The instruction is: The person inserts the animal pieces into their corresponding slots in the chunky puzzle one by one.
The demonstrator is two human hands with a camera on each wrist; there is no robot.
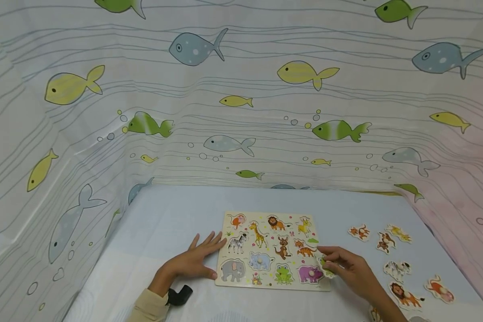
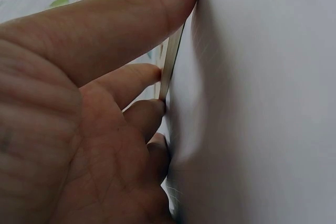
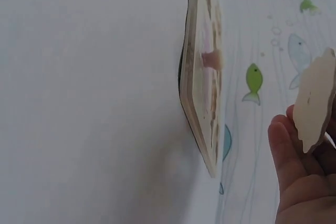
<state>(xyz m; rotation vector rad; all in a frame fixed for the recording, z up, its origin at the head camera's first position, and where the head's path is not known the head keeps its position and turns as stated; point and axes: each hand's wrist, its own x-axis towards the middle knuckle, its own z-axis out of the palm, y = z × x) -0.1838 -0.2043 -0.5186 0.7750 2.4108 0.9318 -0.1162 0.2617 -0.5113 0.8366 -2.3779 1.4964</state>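
A wooden animal puzzle board lies flat on the table. My left hand rests at its left edge with spread fingers, the fingertips and thumb against the board's side. By the lower right corner, my right hand pinches a green puzzle piece, probably a frog; the fingers cover part of it. In the right wrist view, the piece's plain wooden back shows, raised off the board. The hippo piece and the blue rhino piece, both with knobs, sit in the board.
Loose pieces lie to the right: a tiger, a kangaroo, a yellow deer-like animal, a zebra, a lion and a monkey. Others are partly hidden by the right forearm. A fish-patterned curtain surrounds the table.
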